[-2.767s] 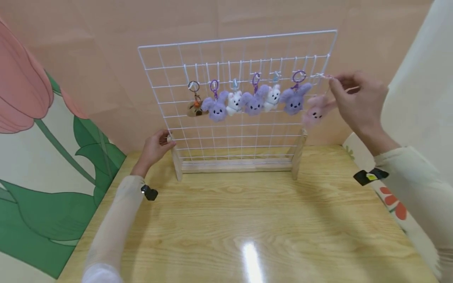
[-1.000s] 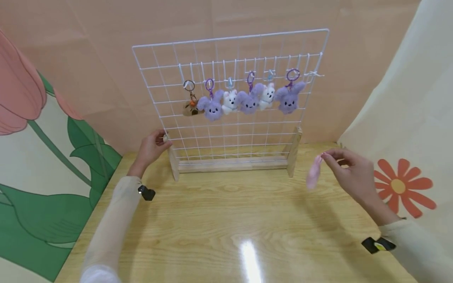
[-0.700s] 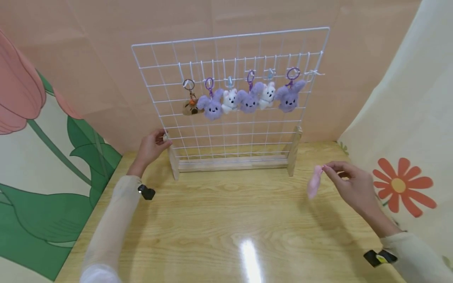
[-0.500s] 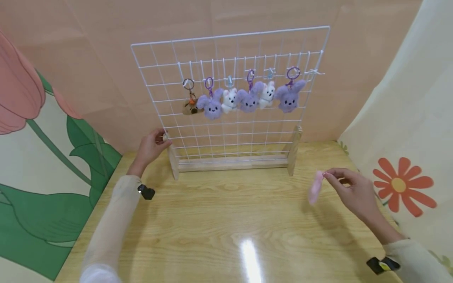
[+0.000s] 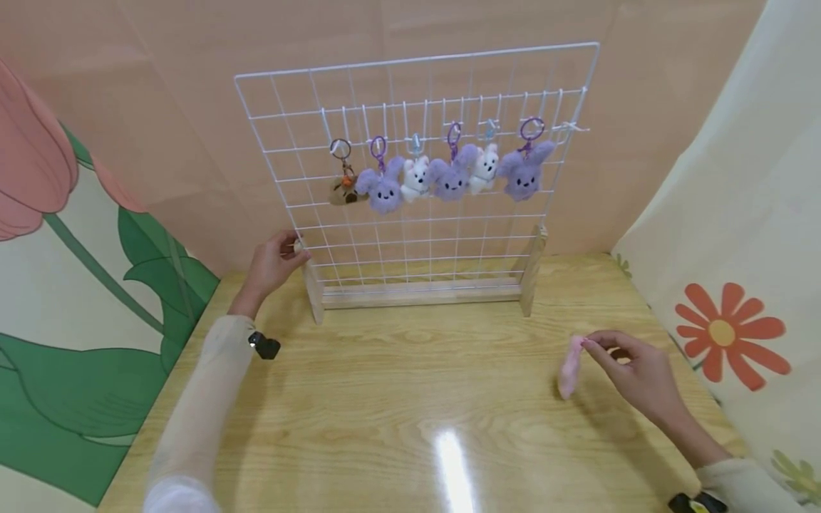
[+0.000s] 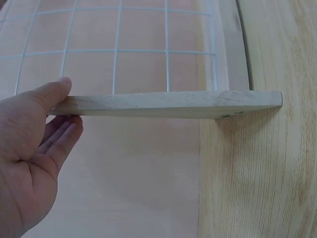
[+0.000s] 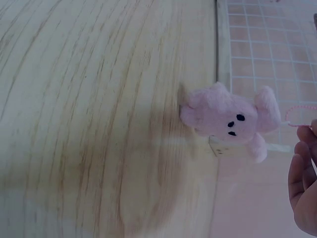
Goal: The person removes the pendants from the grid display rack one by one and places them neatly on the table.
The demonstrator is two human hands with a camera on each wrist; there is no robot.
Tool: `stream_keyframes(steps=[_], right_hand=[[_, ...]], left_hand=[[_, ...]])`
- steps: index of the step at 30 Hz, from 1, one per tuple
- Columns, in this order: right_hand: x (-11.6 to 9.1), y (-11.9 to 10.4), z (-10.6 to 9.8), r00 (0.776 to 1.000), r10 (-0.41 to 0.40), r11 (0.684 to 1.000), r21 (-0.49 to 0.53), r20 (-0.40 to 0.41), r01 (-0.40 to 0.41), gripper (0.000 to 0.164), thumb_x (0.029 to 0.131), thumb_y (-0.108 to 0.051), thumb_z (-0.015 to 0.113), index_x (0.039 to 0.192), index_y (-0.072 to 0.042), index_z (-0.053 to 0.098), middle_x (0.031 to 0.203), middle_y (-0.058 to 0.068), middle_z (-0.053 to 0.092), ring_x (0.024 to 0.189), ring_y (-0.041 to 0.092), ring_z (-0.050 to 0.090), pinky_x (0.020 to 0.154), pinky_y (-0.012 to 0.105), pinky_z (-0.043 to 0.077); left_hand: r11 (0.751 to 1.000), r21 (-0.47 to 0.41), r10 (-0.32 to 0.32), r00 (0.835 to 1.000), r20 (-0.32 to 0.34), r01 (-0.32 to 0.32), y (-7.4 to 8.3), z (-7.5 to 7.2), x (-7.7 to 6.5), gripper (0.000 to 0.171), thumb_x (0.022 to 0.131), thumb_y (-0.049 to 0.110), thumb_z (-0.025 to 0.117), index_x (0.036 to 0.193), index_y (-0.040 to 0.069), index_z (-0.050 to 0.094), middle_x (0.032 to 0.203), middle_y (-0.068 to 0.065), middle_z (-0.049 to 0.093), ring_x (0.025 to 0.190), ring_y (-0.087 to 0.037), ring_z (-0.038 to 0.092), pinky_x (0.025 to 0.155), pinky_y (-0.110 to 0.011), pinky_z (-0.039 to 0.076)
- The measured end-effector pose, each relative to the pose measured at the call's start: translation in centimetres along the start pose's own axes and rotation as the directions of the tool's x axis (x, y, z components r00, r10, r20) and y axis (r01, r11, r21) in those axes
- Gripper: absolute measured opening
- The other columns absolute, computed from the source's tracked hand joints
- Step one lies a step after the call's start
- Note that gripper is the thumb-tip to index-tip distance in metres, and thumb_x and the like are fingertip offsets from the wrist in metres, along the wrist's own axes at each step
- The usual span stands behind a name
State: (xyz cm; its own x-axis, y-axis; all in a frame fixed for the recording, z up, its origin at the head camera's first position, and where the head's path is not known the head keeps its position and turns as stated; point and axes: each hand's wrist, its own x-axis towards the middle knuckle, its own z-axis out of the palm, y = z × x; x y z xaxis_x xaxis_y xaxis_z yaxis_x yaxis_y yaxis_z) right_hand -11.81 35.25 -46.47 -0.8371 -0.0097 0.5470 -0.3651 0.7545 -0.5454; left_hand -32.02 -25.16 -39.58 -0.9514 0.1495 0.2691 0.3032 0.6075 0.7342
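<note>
My left hand (image 5: 269,267) grips the top of the left wooden upright (image 6: 163,101) of a display rack, thumb on one side and fingers on the other in the left wrist view. My right hand (image 5: 635,370) pinches the thin pink beaded loop (image 7: 297,124) of a pink plush keychain (image 7: 223,111). The plush dangles low over the table at the right, its face with black eyes and nose visible in the right wrist view. On the rack's white wire grid (image 5: 417,60) hang a brown plush keychain (image 5: 346,194), purple rabbit ones (image 5: 524,174) and white ones (image 5: 415,179).
The rack's wooden base (image 5: 423,293) stands at the back of the wood-grain table (image 5: 359,399). A white hook (image 5: 571,127) sticks out at the grid's right end. A tulip-print cloth (image 5: 38,385) borders the left, a flower-print cloth (image 5: 721,333) the right.
My right hand has brought the pink plush keychain away from the rack's rightmost hook, down and forward to just above the table. My left hand has kept its grip on the upright.
</note>
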Motion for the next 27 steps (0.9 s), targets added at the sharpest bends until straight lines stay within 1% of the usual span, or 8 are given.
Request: stream_keyframes(steps=[3,7,11,17,23,27], right_hand=[[0.0,0.0,0.7,1.000,0.016,1.000,0.013,0.003,-0.016,0.011,0.087,-0.006,0.082,0.095,-0.013,0.077,0.084,-0.001,0.075,0.079,-0.019,0.059,0.067,0.002,0.049],[0.5,0.0,1.5,1.000,0.021,1.000,0.001,-0.001,-0.021,0.010,0.087,-0.008,0.082,0.095,-0.012,0.078,0.084,0.004,0.076,0.079,-0.020,0.058,0.066,0.002,0.049],[1.0,0.3,2.2,1.000,0.018,1.000,-0.001,0.012,-0.018,0.008,0.088,-0.009,0.081,0.095,-0.011,0.078,0.085,0.006,0.076,0.079,-0.020,0.057,0.066,0.002,0.048],[1.6,0.9,3.3,0.999,0.023,0.999,0.022,0.049,-0.024,0.007,0.091,-0.011,0.079,0.097,-0.009,0.077,0.087,0.007,0.077,0.078,-0.017,0.058,0.065,0.003,0.049],[2.2,1.1,4.4,0.997,0.018,0.999,0.028,0.081,-0.021,0.006,0.091,-0.012,0.079,0.097,-0.010,0.078,0.088,0.005,0.077,0.077,-0.014,0.059,0.064,0.004,0.049],[2.5,1.1,4.9,0.994,0.042,0.999,0.026,0.104,-0.045,0.007,0.093,-0.016,0.077,0.098,-0.010,0.078,0.088,0.005,0.077,0.077,-0.011,0.060,0.065,0.005,0.049]], left_hand=[[1.000,0.005,-0.010,1.000,0.005,0.010,0.0,-0.1,-0.1,0.048,0.097,0.014,0.073,0.138,-0.004,0.054,0.136,-0.030,0.059,0.118,-0.044,0.064,0.100,-0.051,0.056],[1.000,0.015,-0.019,1.000,0.006,0.019,0.0,-0.1,-0.1,0.049,0.098,0.015,0.072,0.139,-0.004,0.054,0.137,-0.029,0.059,0.120,-0.043,0.063,0.101,-0.050,0.056],[1.000,0.006,-0.015,1.000,0.007,0.015,-0.1,0.0,0.0,0.049,0.097,0.014,0.072,0.139,-0.005,0.053,0.137,-0.030,0.058,0.121,-0.043,0.062,0.102,-0.049,0.055],[1.000,-0.004,-0.004,1.000,0.005,0.004,-0.1,0.0,0.2,0.050,0.097,0.012,0.073,0.139,-0.006,0.053,0.136,-0.031,0.058,0.120,-0.044,0.063,0.101,-0.049,0.056],[1.000,0.013,0.005,1.000,-0.002,-0.004,0.0,0.0,0.1,0.048,0.096,0.011,0.073,0.138,-0.005,0.055,0.135,-0.030,0.060,0.119,-0.044,0.063,0.101,-0.051,0.055],[1.000,0.019,0.014,1.000,-0.003,-0.014,0.1,0.0,0.0,0.047,0.096,0.011,0.073,0.137,-0.006,0.055,0.134,-0.030,0.060,0.119,-0.044,0.064,0.101,-0.050,0.055]])
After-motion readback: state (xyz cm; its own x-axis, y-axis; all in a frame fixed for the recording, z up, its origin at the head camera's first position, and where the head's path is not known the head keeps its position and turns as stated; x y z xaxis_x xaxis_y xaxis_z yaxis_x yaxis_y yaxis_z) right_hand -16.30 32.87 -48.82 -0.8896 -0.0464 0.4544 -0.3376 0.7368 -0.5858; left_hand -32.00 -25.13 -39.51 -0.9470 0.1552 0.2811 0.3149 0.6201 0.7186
